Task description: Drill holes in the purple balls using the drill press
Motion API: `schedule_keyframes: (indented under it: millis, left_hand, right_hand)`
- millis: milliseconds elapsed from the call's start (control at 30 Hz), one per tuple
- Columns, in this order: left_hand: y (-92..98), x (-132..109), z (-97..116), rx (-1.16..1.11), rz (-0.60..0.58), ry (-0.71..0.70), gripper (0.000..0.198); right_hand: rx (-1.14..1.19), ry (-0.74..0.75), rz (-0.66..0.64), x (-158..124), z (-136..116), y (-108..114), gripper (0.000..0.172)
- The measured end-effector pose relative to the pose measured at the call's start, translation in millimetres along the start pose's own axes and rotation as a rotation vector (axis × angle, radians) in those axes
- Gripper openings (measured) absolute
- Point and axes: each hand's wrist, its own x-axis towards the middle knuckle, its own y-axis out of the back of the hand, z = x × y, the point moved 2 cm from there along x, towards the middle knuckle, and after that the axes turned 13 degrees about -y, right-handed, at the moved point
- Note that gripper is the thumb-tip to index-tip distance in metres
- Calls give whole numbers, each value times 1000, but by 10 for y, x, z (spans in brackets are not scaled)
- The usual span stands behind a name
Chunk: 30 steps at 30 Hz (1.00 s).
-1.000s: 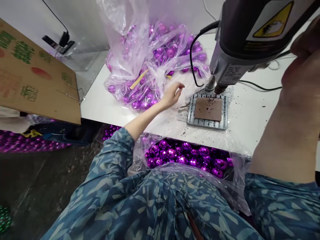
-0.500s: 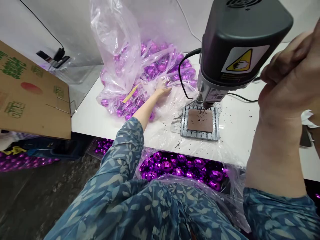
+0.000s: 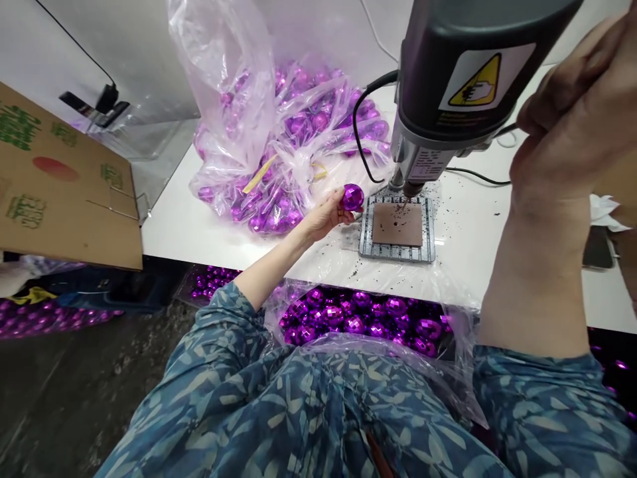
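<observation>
My left hand [image 3: 326, 214] is closed round a purple faceted ball [image 3: 353, 196], held just left of the drill press's metal base plate [image 3: 397, 250], which carries a brown board [image 3: 397, 224]. Up at the right edge, my right hand [image 3: 572, 119] is curled round something I cannot make out, beside the grey drill press head [image 3: 462, 60]. Behind my left hand a clear plastic bag [image 3: 259, 133] full of purple balls lies on the white table [image 3: 209, 219].
A second plastic bag of purple balls [image 3: 368, 318] hangs open at the table's front edge over my lap. A cardboard box [image 3: 60, 179] stands at the left. Black cables [image 3: 478, 176] run behind the drill press. Dark drill chips lie scattered round the base plate.
My left hand reached into the bag on the table, then came back out with one purple ball to the plate's left side. My right hand stayed up by the drill head.
</observation>
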Motion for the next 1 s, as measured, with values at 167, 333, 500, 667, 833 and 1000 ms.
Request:
schedule_keyframes:
  millis: [167, 333, 500, 667, 833, 1000]
  left_hand:
    - [-238, 1, -231, -28, 27, -52, 50]
    - [-405, 96, -429, 127, 76, -95, 42]
    - [-570, 170, -484, 182, 73, -186, 38]
    - [-656, 205, -519, 241, 27, -240, 41]
    - [-703, 163, -568, 436, 2, -301, 48]
    - [-762, 85, -529, 611, -78, -433, 56]
  right_hand:
    - [102, 59, 124, 93, 105, -43, 59]
    - [108, 114, 54, 82, 82, -45, 65]
    - [79, 120, 38, 22, 17, -68, 75]
    - [58, 123, 40, -10, -19, -87, 74]
    - [51, 129, 41, 6, 13, -63, 75]
    - [14, 109, 47, 21, 23, -58, 76]
